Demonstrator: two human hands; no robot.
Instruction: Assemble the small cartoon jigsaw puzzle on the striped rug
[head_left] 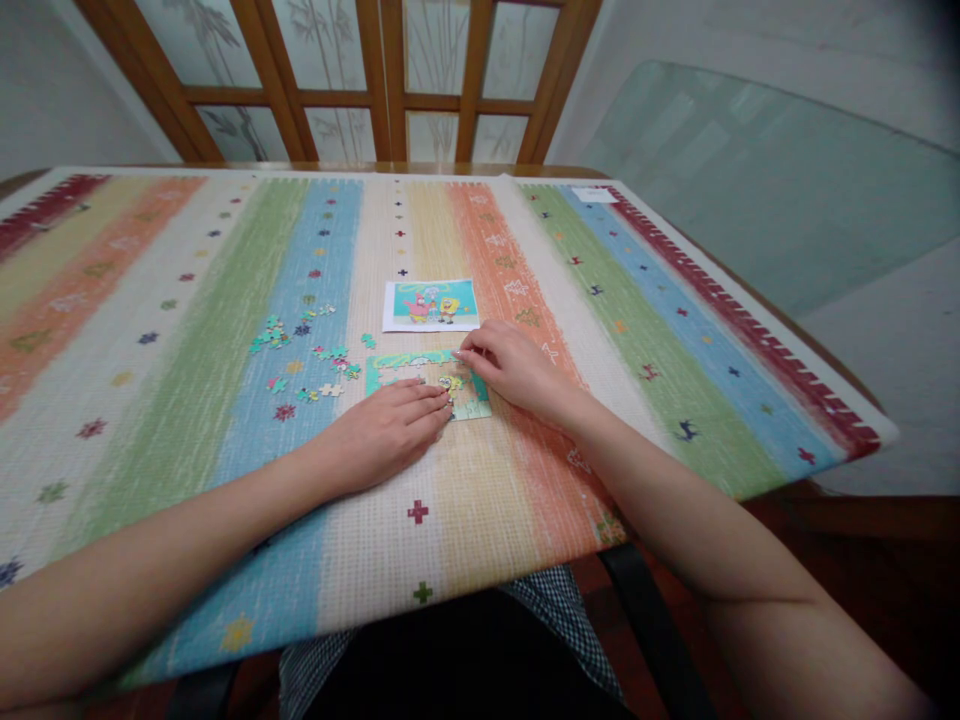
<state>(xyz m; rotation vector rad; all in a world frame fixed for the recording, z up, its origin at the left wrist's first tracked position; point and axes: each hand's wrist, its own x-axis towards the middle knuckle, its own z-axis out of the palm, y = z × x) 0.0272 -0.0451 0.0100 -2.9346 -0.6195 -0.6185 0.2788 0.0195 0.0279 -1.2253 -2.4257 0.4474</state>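
A partly assembled jigsaw puzzle (480, 408) lies on the tablecloth, its teal border and a yellow cartoon figure showing. My left hand (397, 425) rests flat over its lower left part, fingers stretched out and hiding some of it. At the upper right edge of the puzzle, my right hand (510, 365) pinches what looks like a small puzzle piece (458, 355), mostly covered by the fingertips. Just beyond sits a printed reference picture (433, 304) with a pink and a yellow cartoon figure. Loose puzzle pieces (328, 390) are scattered to the left, with more pieces (271, 333) clustered further left.
A striped tablecloth (480, 520) covers the table. One single piece (367, 341) lies left of the reference picture. Near the far right corner is a small white paper (594, 195). Wooden doors with glass panes (337, 60) stand behind the table.
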